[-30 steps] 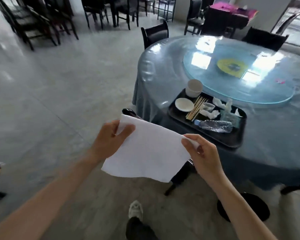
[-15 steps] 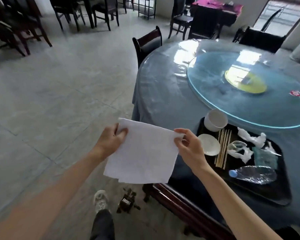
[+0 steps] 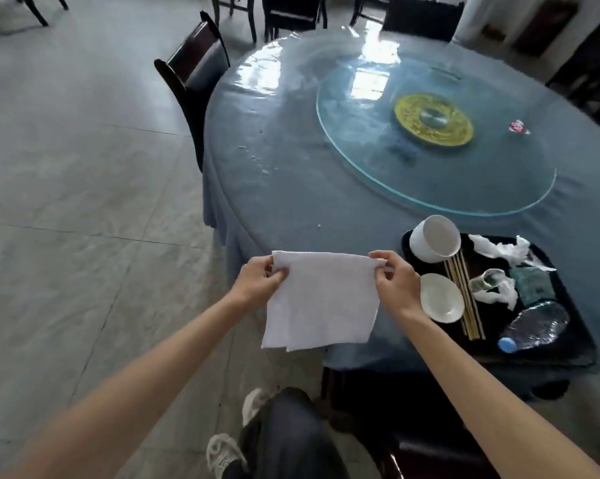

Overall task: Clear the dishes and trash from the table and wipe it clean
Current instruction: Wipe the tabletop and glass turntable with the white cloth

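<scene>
Writing on the small red wrapper (image 3: pixel 518 126), lying on the glass turntable (image 3: pixel 378 160) well beyond the hands, is too blurred to read. Round table (image 3: pixel 274 188) under a blue cover, on a grey tiled floor (image 3: pixel 84 202) with dark chairs (image 3: pixel 194 74) around. Left hand (image 3: pixel 258 283) and right hand (image 3: pixel 397 285) each pinch a top corner of the white cloth (image 3: pixel 321 300), hanging at the table's near edge. Just right of the right hand, a black tray (image 3: pixel 582 354) holds a cup (image 3: pixel 433 242), saucer (image 3: pixel 442 302), chopsticks (image 3: pixel 464 299), crumpled tissues (image 3: pixel 499 250) and a plastic bottle (image 3: pixel 533 326).
</scene>
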`<state>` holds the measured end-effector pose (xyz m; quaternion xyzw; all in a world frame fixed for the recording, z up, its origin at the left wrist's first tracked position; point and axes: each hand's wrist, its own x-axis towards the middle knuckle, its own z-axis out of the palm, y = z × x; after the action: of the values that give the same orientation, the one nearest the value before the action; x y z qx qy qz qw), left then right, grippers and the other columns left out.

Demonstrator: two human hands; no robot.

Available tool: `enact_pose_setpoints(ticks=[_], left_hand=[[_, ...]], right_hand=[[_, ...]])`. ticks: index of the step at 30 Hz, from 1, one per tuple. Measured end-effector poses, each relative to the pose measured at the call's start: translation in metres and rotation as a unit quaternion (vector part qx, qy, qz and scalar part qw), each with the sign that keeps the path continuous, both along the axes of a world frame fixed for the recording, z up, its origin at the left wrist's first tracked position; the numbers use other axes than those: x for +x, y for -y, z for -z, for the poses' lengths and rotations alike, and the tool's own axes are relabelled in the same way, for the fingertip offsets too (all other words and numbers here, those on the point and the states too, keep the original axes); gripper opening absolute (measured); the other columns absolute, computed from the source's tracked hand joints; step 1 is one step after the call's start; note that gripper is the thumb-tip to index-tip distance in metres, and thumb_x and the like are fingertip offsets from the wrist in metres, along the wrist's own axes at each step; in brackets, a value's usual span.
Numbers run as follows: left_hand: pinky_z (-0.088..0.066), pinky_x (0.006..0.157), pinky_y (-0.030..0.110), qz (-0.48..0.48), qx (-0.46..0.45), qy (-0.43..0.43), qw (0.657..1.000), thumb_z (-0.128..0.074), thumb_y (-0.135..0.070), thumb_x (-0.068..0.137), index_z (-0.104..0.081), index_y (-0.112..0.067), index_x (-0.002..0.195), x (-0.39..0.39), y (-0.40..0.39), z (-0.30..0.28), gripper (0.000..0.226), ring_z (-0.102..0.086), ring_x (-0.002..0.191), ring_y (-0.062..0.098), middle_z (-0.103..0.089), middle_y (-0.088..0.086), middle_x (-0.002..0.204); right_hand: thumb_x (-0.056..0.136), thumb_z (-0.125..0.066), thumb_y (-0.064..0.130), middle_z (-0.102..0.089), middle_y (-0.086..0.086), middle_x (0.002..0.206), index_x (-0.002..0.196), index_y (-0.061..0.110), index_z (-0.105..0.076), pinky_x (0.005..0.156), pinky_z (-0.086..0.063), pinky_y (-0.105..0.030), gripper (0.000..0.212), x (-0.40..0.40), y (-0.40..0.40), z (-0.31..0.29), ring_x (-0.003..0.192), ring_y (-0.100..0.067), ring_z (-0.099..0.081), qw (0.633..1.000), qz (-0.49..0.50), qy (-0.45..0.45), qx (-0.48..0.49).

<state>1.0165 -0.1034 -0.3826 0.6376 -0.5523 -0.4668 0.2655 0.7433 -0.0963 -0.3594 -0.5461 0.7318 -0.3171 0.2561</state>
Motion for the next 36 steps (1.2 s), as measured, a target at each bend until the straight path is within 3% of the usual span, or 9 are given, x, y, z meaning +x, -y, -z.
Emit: enact_pose_setpoints(ticks=[3,9,12,14,16,18,21,26,36], left_hand=[[-0.055,0.074,0.036,0.01,-0.011,0.019,1.0,-0.066,-0.031,0.087,-0.074,-0.015,0.092,-0.001,0.058,0.015,0.019,-0.063,0.074,0.013,-0.074,0.009,0.087],[-0.044,0.073,0.028,-0.019,-0.012,0.074,0.997,-0.059,-0.014,0.089,-0.066,-0.007,0.1,-0.021,0.149,0.05,0.014,-0.066,0.088,0.027,-0.069,0.004,0.089],[-0.045,0.09,0.036,-0.025,-0.035,0.128,0.991,-0.059,-0.013,0.089,-0.056,-0.009,0.121,-0.024,0.166,0.077,0.033,-0.059,0.107,0.03,-0.063,0.011,0.113],[-0.04,0.104,0.039,-0.01,-0.105,0.219,0.97,-0.062,-0.017,0.086,-0.044,-0.008,0.14,-0.027,0.159,0.089,0.058,-0.045,0.125,0.031,-0.047,0.015,0.135],[-0.033,0.116,0.044,0.053,-0.184,0.271,0.943,-0.061,-0.021,0.084,-0.037,-0.007,0.148,-0.035,0.144,0.096,0.07,-0.033,0.142,0.033,-0.034,0.016,0.152],[-0.026,0.121,0.05,0.151,-0.195,0.268,0.931,-0.052,-0.028,0.09,-0.03,-0.01,0.155,-0.043,0.127,0.111,0.071,-0.018,0.153,0.031,-0.021,0.012,0.164],[-0.019,0.122,0.049,0.204,-0.163,0.291,0.92,-0.037,-0.04,0.099,-0.014,-0.017,0.161,-0.05,0.105,0.139,0.069,-0.002,0.156,0.022,-0.004,0.003,0.169],[-0.016,0.122,0.047,0.155,-0.159,0.329,0.918,-0.039,-0.04,0.101,-0.019,-0.021,0.16,-0.062,0.103,0.153,0.066,-0.009,0.156,0.021,-0.012,0.002,0.168],[-0.011,0.124,0.048,0.108,-0.155,0.355,0.916,-0.028,-0.041,0.103,-0.023,-0.019,0.159,-0.07,0.134,0.16,0.06,-0.009,0.156,0.023,-0.013,0.003,0.168]], right_hand=[[0.096,-0.055,0.007,-0.072,-0.009,0.104,0.112,0.019,-0.073,0.088,-0.05,-0.03,0.027,0.003,0.052,0.019,0.094,-0.024,-0.067,0.999,0.034,-0.029,-0.001],[0.094,-0.052,0.003,-0.064,-0.013,0.113,0.118,0.017,-0.07,0.09,-0.044,-0.024,0.033,0.021,0.148,0.079,0.103,-0.029,-0.065,0.997,0.065,-0.021,0.029],[0.093,-0.055,-0.001,-0.051,-0.014,0.133,0.124,0.013,-0.066,0.104,-0.046,-0.036,0.036,0.033,0.166,0.112,0.12,-0.03,-0.057,0.998,0.024,-0.046,0.037],[0.091,-0.062,0.003,-0.042,-0.019,0.148,0.129,0.012,-0.063,0.112,-0.042,-0.043,0.039,0.039,0.158,0.129,0.135,-0.035,-0.045,0.991,-0.014,-0.136,0.007],[0.092,-0.064,0.014,-0.034,-0.018,0.158,0.137,0.016,-0.059,0.116,-0.034,-0.044,0.045,0.045,0.139,0.136,0.146,-0.035,-0.035,0.974,-0.065,-0.214,-0.023],[0.096,-0.059,0.033,-0.023,-0.013,0.166,0.149,0.024,-0.049,0.12,-0.025,-0.041,0.055,0.048,0.12,0.144,0.153,-0.03,-0.024,0.959,-0.129,-0.251,-0.006],[0.098,-0.045,0.052,-0.009,-0.01,0.17,0.158,0.035,-0.031,0.123,-0.022,-0.048,0.064,0.045,0.105,0.161,0.157,-0.027,-0.011,0.944,-0.164,-0.284,0.038],[0.095,-0.038,0.059,-0.005,-0.009,0.171,0.159,0.042,-0.021,0.125,-0.013,-0.051,0.068,0.05,0.116,0.177,0.158,-0.023,-0.004,0.94,-0.128,-0.304,0.089],[0.098,-0.026,0.066,0.0,-0.007,0.171,0.159,0.044,-0.014,0.125,-0.013,-0.053,0.066,0.055,0.131,0.179,0.158,-0.022,0.001,0.942,-0.112,-0.306,0.082]])
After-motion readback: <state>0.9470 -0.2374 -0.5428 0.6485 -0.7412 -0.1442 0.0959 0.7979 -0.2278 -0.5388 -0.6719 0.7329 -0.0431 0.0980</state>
